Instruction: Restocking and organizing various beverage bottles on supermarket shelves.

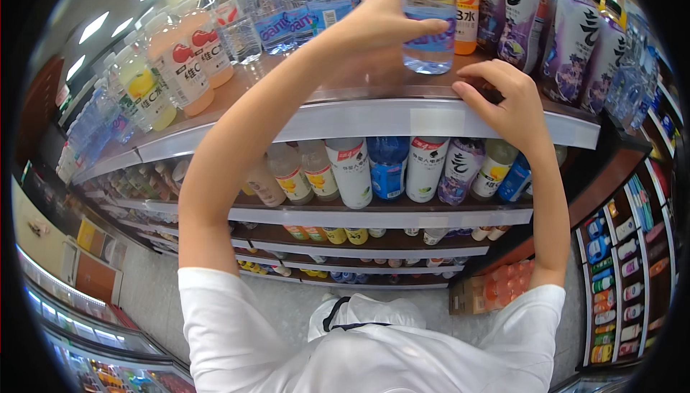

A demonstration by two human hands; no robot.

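Note:
My left hand (392, 23) is closed on a clear water bottle (428, 59) with a blue-and-pink label, its thumb across the label. The bottle stands upright near the front of the top shelf (330, 93); whether its base touches the wood I cannot tell. Some blur covers the left fingers. Just to the right, my right hand (507, 95) hovers at the shelf edge with curved fingers apart and nothing visible in them. Behind the held bottle is an orange drink bottle (466, 8). Purple-labelled bottles (571, 37) stand close to the right hand.
Leftward on the top shelf are similar water bottles (269, 19), peach-coloured drinks (183, 66) and a yellow-labelled drink (144, 88). A white price rail (345, 120) runs along the front edge. Lower shelves hold more bottles (348, 174). Orange packs (507, 285) sit on the floor at right.

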